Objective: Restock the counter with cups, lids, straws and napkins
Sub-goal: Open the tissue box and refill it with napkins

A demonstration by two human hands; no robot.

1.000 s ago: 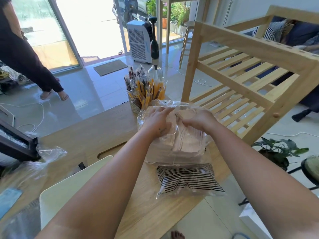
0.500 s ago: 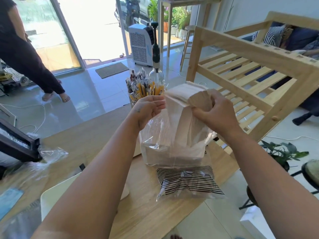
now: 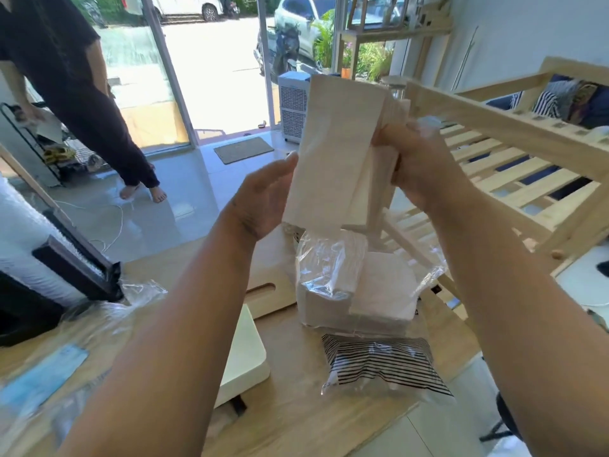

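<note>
A wooden counter (image 3: 296, 420) fills the lower frame. At upper centre a beige stack of napkins (image 3: 333, 153) is held upright: the right hand (image 3: 425, 166) grasps its right edge, and the left hand (image 3: 263, 202) presses flat-fingered against its left side. Below, a clear bag (image 3: 329, 268) holds more napkins, with a striped packet (image 3: 379, 364) just beneath.

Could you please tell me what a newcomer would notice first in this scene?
First, the tall stack of napkins held up at centre: the right hand grips its right edge and the left hand lies flat against its left side. Directly below, on the wooden counter, sits the open clear bag with more napkins, a striped packet in front of it.
</note>
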